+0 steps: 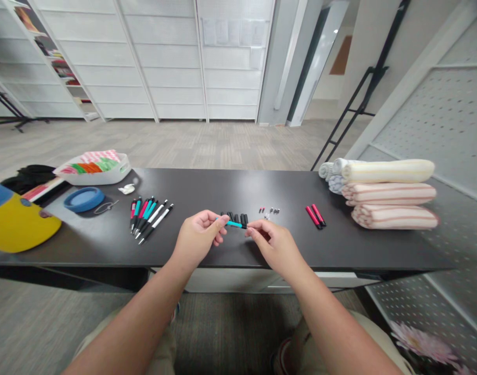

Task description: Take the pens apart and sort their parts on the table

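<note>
A teal pen barrel [235, 224] with a black end is held level just above the dark table. My left hand [201, 235] pinches its left part between thumb and fingers. At the black end, the thumb and fingertips of my right hand [271, 240] are closed; any tiny part between them is hidden. Right behind the barrel lie several short black tubes [236, 217] in a row, partly covered by my left hand. Small pink and metal bits [275, 211] lie behind my right hand. Two pink barrels with black ends [315, 216] rest farther right.
Several click pens [148, 216] lie left of my hands. Beyond them are a blue round lid-like object [84, 199], a crumpled white piece [127, 189], a white basket [93, 178] and a yellow-and-blue object [23, 224]. Rolled towels [390, 194] are stacked on the table's right end.
</note>
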Demonstrator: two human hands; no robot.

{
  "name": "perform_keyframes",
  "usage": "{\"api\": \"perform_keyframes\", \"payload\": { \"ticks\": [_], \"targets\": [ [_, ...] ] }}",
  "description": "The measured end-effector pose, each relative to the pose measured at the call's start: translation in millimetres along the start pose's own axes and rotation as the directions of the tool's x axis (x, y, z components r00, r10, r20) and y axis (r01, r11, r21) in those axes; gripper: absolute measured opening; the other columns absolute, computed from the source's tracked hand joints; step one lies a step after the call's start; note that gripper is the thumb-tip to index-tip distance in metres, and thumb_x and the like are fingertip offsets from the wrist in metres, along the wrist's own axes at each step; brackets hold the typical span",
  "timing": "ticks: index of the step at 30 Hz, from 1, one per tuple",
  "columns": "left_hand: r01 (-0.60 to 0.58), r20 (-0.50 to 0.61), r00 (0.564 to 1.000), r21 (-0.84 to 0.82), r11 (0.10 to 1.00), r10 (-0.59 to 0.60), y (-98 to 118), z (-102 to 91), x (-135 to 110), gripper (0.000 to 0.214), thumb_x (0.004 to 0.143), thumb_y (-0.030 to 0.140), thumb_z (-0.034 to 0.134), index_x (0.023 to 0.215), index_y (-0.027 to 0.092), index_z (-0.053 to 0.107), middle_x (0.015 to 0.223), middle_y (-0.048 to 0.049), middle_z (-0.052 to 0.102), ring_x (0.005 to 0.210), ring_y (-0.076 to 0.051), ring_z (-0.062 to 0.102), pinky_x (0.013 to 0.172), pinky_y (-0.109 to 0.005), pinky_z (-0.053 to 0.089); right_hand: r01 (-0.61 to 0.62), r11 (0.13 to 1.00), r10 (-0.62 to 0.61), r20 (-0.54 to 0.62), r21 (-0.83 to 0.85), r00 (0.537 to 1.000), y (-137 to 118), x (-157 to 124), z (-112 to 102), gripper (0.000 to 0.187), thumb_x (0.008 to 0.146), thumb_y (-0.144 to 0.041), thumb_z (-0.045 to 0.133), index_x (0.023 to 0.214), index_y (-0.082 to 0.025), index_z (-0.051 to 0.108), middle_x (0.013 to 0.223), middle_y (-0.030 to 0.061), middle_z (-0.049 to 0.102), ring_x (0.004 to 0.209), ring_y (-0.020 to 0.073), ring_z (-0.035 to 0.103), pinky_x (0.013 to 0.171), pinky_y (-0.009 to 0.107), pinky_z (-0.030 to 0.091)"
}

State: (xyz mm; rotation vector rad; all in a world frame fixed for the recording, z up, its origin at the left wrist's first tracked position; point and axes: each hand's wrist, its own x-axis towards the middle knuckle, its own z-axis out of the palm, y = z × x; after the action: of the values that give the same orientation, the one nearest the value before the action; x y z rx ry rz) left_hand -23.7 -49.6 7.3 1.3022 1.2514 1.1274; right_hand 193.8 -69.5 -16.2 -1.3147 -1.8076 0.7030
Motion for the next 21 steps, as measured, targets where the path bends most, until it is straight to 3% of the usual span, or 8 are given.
{"api": "perform_keyframes", "payload": {
  "ticks": [12,17,21],
  "targets": [
    [0.001,-0.03,1.0,-0.089,0.996,-0.004,-8,2.7,3,0.041,0.086,0.053,0.076,0.076,0.016,0.062,0.064,-0.0011,0.067,0.049,-0.009,0.056,0.045,-0.019,0.045,-0.043,0.999,0.044,-0.081,0.017,0.996,6,-1,2,0.02,0.093,-0.042,0.069,0.097,-0.023,0.075,0.066,-0.0024,0.067,0.059,0.0144,0.057,0.058,0.026,0.042],
    [-0.013,-0.043,0.999,-0.108,0.994,0.009,-7,-1.2,5,0.042,0.086,0.054,0.076,0.077,0.015,0.063,0.066,-0.0015,0.068,0.05,-0.009,0.056,0.046,-0.019,0.045,-0.066,0.997,0.07,-0.103,0.043,0.992,4,0,-1,0.025,0.095,-0.046,0.064,0.1,-0.024,0.075,0.08,0.0008,0.075,0.068,0.0171,0.064,0.064,0.028,0.046],
    [-0.01,-0.048,0.999,-0.114,0.993,0.004,-6,-3.7,4,0.042,0.086,0.055,0.076,0.079,0.016,0.063,0.067,-0.0017,0.068,0.05,-0.009,0.056,0.045,-0.019,0.045,-0.032,0.999,0.026,-0.149,-0.04,0.988,2,2,-18,0.025,0.099,-0.044,0.059,0.103,-0.025,0.075,0.096,0.0033,0.079,0.083,0.0201,0.071,0.072,0.03,0.049]
  ]
}}
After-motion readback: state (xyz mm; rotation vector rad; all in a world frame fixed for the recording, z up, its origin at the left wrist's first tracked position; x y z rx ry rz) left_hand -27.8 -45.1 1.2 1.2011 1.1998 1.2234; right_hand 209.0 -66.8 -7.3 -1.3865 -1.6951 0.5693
